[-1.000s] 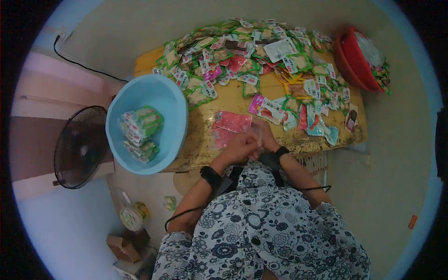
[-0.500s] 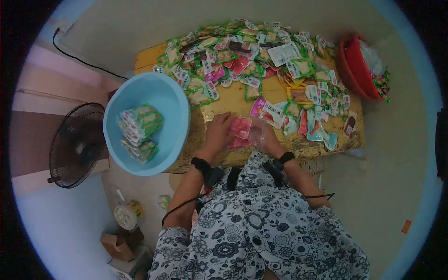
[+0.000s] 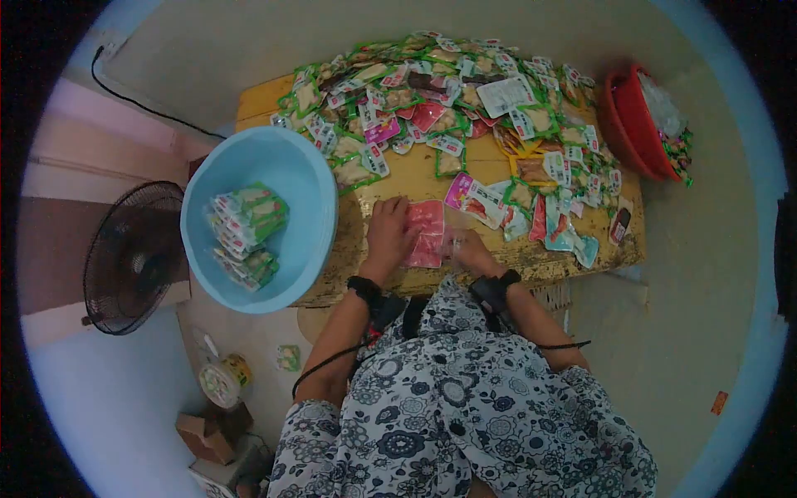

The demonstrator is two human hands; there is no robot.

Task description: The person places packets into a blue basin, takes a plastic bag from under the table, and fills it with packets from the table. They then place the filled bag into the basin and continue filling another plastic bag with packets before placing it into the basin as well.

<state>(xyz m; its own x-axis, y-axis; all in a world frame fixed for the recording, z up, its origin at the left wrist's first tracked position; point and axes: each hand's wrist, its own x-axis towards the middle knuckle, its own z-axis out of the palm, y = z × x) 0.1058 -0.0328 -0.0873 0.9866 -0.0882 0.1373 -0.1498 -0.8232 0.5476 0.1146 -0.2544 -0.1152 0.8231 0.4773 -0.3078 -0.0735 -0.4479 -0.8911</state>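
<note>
Flat, both hands (image 3: 390, 232) on red packets (image 3: 427, 232).

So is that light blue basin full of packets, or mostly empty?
Mostly empty. The blue basin holds only a small stack of green-edged packets toward its left side; much of its bare inner wall shows around them.

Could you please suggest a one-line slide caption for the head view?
Both hands, left hand and right hand, rest on red snack packets beside a blue basin.
</note>
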